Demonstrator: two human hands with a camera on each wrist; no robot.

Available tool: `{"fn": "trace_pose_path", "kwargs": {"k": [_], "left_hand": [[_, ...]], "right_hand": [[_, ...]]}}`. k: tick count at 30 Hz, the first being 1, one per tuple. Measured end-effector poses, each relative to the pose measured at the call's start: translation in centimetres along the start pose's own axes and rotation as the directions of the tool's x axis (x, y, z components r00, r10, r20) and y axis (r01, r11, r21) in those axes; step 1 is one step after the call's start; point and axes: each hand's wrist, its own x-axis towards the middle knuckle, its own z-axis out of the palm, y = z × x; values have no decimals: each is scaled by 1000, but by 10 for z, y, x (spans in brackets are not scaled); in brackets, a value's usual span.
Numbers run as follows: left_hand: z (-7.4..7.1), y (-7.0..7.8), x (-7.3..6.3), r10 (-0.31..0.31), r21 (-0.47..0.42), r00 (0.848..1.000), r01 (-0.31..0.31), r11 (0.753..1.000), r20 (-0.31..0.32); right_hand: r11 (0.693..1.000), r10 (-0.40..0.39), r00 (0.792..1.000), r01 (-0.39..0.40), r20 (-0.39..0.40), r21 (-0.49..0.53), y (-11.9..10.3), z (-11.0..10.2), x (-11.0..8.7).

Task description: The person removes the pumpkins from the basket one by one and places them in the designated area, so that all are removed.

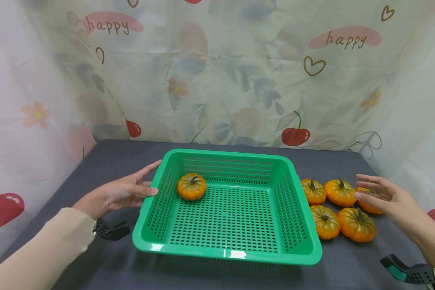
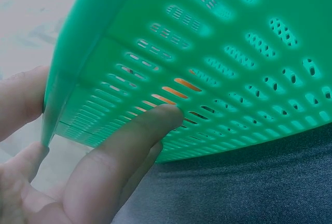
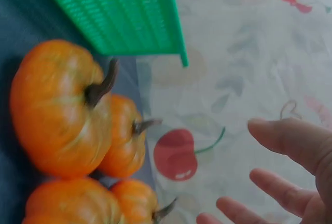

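A green plastic basket point(image 1: 224, 251) with slotted walls stands in the middle of the table. Inside it, towards the left wall, sits one small orange pumpkin point(image 1: 191, 187); in the left wrist view, orange shows through the slots. My left hand point(image 1: 128, 189) holds the basket's left rim, with fingers point(image 2: 150, 123) against the outer wall. To the right of the basket lie several more pumpkins point(image 1: 357, 224) with dark stems, close together. Above the rightmost pumpkin point(image 1: 369, 201) hovers my right hand point(image 1: 391, 197), its fingers spread and holding nothing. In the right wrist view that hand is apart from the pumpkins point(image 3: 59, 110).
Dark grey cloth covers the table point(image 1: 119, 157). Behind it and at both sides hangs a pale printed curtain point(image 1: 221, 80) with cherries, hearts and flowers. A thin looped cord point(image 1: 369, 141) is near the back right corner.
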Motion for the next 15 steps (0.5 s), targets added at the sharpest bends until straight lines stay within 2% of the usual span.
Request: {"fn": "trace_pose_path", "kwargs": {"k": [9, 15], "left_hand": [[0, 0, 0, -3, -9, 1000, 3, 1000, 11], [0, 1, 0, -1, -5, 1000, 1, 1000, 11]], "right_hand": [[994, -90, 993, 95, -81, 57, -36, 7, 5], [961, -193, 976, 208, -97, 183, -65, 16, 7]]}}
